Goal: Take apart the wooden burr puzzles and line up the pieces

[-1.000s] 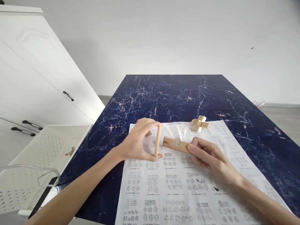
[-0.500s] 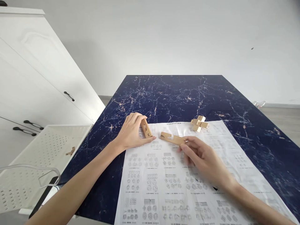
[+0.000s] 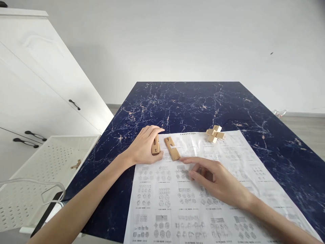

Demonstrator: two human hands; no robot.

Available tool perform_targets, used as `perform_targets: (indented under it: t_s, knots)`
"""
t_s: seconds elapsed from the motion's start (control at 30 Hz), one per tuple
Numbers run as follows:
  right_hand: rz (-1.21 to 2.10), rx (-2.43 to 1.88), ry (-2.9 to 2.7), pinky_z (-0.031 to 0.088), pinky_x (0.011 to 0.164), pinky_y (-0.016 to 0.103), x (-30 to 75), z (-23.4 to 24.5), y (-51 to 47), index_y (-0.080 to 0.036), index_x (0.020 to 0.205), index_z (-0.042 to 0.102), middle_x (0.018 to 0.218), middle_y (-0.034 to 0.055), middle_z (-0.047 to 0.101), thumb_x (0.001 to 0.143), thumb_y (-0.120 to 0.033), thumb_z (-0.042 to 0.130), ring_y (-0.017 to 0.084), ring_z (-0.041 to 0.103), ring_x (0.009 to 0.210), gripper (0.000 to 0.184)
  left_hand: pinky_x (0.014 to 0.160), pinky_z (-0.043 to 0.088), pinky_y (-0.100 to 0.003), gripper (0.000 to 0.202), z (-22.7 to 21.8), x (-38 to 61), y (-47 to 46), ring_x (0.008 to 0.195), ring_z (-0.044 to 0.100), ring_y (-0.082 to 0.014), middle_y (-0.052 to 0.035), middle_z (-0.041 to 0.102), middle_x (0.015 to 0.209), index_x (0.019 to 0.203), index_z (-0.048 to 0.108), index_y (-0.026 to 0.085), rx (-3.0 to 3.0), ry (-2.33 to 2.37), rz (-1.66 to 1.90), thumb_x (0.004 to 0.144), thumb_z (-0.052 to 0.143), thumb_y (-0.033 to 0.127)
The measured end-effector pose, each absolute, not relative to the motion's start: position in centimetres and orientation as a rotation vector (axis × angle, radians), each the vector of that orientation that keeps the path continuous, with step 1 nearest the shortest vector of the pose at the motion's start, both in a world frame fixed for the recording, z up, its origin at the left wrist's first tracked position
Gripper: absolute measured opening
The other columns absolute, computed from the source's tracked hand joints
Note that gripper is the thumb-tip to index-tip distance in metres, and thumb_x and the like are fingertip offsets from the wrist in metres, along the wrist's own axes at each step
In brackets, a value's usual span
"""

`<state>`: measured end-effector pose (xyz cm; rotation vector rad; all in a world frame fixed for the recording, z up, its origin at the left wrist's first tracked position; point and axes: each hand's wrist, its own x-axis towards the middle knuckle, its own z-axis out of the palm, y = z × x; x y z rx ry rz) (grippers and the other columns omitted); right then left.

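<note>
My left hand (image 3: 145, 145) curls around a notched wooden puzzle piece (image 3: 155, 145) marked 2, with the thumb at its near end and the fingers covering much of its left side. Just to the right, a flatter notched wooden puzzle piece (image 3: 172, 149) with a dark numeral lies slanted on the printed sheet (image 3: 172, 176). The extended index finger of my right hand (image 3: 213, 178) touches that piece's near end. Its thumb hangs apart below, and the other fingers are bent under the palm. Nothing is gripped in this hand.
An assembled wooden burr puzzle (image 3: 215, 134) sits at the sheet's far edge. The sheet of small diagrams lies on a dark blue marbled table (image 3: 185, 105). A white perforated basket (image 3: 27, 189) with a small wooden piece (image 3: 76, 164) and a cable stands left, below a white cabinet (image 3: 43, 74).
The flat piece has swung from nearly crosswise to lengthwise and shifted left. My right hand has moved left and loosened its hold. The piece marked 2 has turned more upright in my left hand.
</note>
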<state>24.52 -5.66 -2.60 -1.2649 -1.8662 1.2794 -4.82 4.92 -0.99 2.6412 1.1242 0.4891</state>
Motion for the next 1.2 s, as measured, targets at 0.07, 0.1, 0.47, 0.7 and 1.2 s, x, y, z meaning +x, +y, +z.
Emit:
perform_targets:
  t_s: [0.07, 0.1, 0.47, 0.7, 1.2]
  knots:
    - [1.267, -1.258, -1.875, 0.049, 0.054, 0.028, 24.5, -2.7, -5.7, -0.027, 0.138, 0.070, 0.085, 0.0020, 0.073, 0.107, -0.038, 0.060, 0.013, 0.054, 0.058, 0.034, 0.120, 0.043, -0.063, 0.081, -0.9, -4.7, 4.6, 0.142, 0.050, -0.0413, -0.0184, 0.052, 0.151, 0.153, 0.042, 0.019, 2.670, 1.075, 0.470, 0.082, 0.074, 0.040]
    - [1.257, -1.245, -1.884, 0.049, 0.054, 0.029, 24.5, -2.7, -5.7, -0.027, 0.136, 0.070, 0.089, 0.0030, 0.074, 0.107, -0.038, 0.060, 0.013, 0.054, 0.058, 0.033, 0.122, 0.041, -0.065, 0.086, -0.9, -4.5, 4.3, 0.147, 0.045, -0.0433, -0.0192, 0.050, 0.154, 0.155, 0.040, 0.019, 2.685, 1.049, 0.469, 0.081, 0.075, 0.044]
    - [1.266, -1.267, -1.878, 0.037, 0.045, 0.026, 24.5, -2.6, -5.4, -0.026, 0.114, 0.077, 0.070, -0.0008, 0.070, 0.108, -0.038, 0.057, 0.011, 0.044, 0.049, 0.024, 0.125, 0.042, -0.057, 0.037, -1.9, -2.3, 3.2, 0.134, 0.060, -0.0325, -0.0127, 0.067, 0.133, 0.119, 0.066, 0.020, 2.708, 0.927, 0.575, 0.101, 0.068, 0.053]
    - [0.872, -1.282, -1.865, 0.041, 0.044, 0.025, 24.9, -2.9, -5.6, -0.025, 0.106, 0.074, 0.073, 0.0012, 0.069, 0.109, -0.034, 0.055, 0.014, 0.058, 0.055, 0.021, 0.109, 0.051, -0.053, 0.016, -1.9, -2.7, 3.4, 0.124, 0.062, -0.0311, -0.0100, 0.068, 0.122, 0.105, 0.059, 0.021, 2.668, 1.213, 0.664, 0.090, 0.063, 0.024]
    - [0.660, -1.515, -1.290, 0.056, 0.054, 0.028, 27.6, -4.0, -2.7, -0.026, 0.128, 0.062, 0.126, 0.0140, 0.069, 0.097, -0.056, 0.074, 0.025, 0.075, 0.091, 0.045, 0.105, 0.052, -0.049, 0.004, -2.7, -2.5, 3.2, 0.117, 0.064, -0.0279, -0.0081, 0.071, 0.111, 0.101, 0.062, 0.021, 2.806, 1.104, 0.909, 0.102, 0.059, 0.018]
